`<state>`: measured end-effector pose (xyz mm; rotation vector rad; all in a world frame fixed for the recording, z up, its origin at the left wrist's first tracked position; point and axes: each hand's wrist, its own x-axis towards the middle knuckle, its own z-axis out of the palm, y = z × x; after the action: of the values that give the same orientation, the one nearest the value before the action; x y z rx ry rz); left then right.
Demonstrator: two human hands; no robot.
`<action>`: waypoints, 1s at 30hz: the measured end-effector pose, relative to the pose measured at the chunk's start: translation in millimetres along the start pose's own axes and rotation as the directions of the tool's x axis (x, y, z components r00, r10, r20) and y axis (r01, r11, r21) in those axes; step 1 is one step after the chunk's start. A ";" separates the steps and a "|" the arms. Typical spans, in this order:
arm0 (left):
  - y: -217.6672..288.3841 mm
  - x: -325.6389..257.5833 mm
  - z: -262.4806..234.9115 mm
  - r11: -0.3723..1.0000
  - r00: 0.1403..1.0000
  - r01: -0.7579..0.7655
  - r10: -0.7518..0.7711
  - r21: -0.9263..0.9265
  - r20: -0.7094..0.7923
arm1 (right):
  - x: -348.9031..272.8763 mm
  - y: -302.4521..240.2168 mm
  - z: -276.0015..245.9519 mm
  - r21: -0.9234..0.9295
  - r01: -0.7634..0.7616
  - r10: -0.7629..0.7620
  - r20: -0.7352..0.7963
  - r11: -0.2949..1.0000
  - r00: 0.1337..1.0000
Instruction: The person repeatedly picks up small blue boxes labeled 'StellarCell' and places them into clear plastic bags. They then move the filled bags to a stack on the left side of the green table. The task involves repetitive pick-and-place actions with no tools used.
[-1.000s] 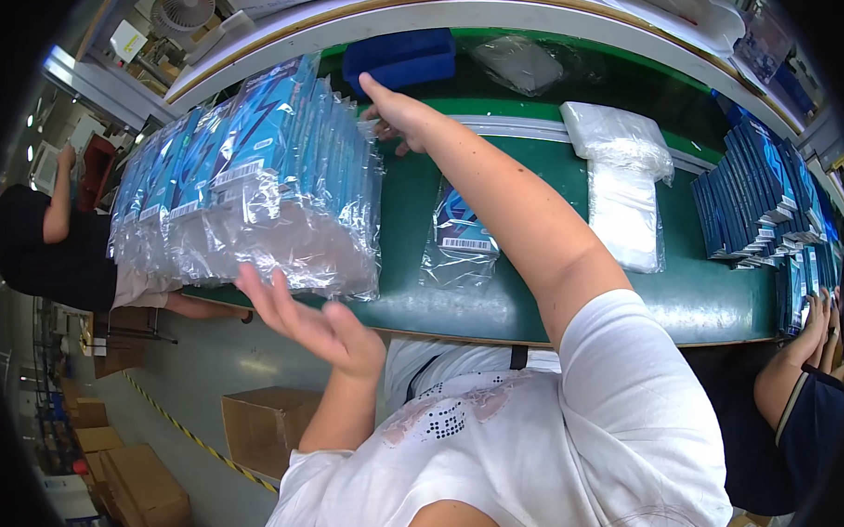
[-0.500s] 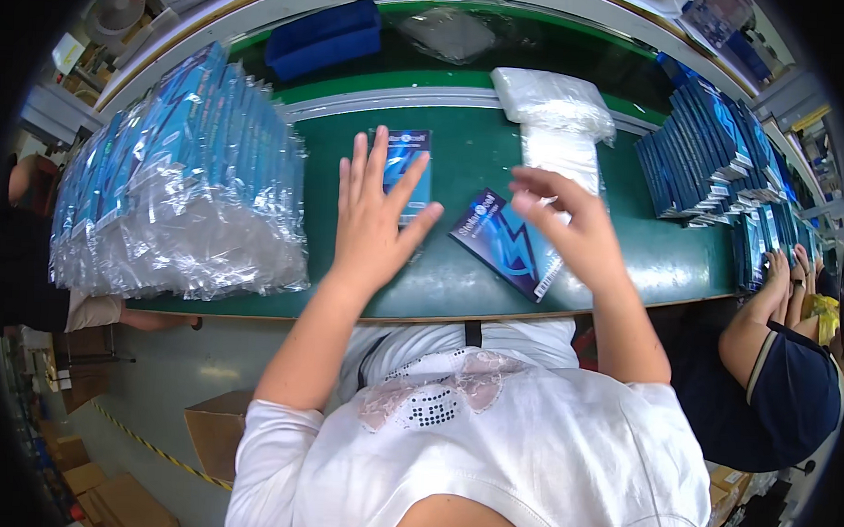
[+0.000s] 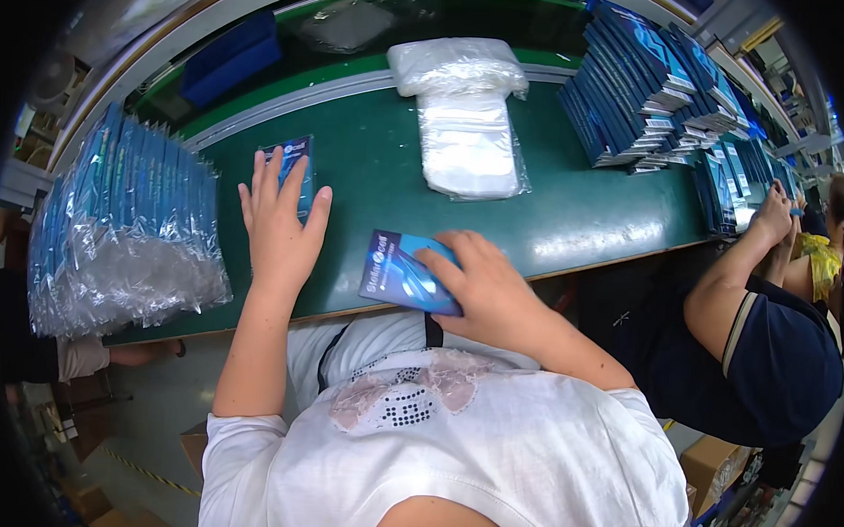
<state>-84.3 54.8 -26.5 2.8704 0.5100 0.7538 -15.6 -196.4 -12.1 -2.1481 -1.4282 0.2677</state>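
My right hand [image 3: 488,286] grips a flat blue box [image 3: 398,274] by its right end, thumb on top, at the table's front edge. The box carries a pale swirl and lettering on a dark band. Left of it, my left hand [image 3: 282,212] has its fingers spread over a second blue box [image 3: 302,150]. Only that box's upper part and right side show; the fingers cover the rest. Beyond both hands lies a stack of clear plastic bags [image 3: 468,149], with a rolled or folded bundle across its far end.
At the left stand several blue boxes in clear bags [image 3: 126,216]. Leaning stacks of unbagged blue boxes [image 3: 633,90] fill the far right. A blue bin [image 3: 229,60] sits behind the table's rail. Another person's arm [image 3: 743,242] reaches in at the right.
The view has swung to the right. My right hand has closed on the box that it hovered over and turned it, bringing it to the front edge. My left hand remains over its box.
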 end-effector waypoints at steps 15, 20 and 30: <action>88.9 62.3 46.8 0.811 0.803 -0.482 0.560 -0.330 0.204 | -68.3 78.3 -31.2 0.947 0.098 0.466 0.059 -0.307 0.883; 95.2 54.4 35.1 0.792 0.886 -0.320 0.444 -0.520 0.131 | -57.4 76.0 -27.0 0.978 0.107 0.479 -0.009 -0.177 0.878; 81.7 57.2 41.8 0.689 0.874 -0.424 0.481 -0.587 -0.068 | 15.0 71.8 -17.3 0.939 -0.084 0.205 0.159 -0.333 0.966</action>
<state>6.8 -3.0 -19.8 2.4068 -0.4228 0.6744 55.2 -209.5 -34.3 -0.6662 -0.2465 1.0461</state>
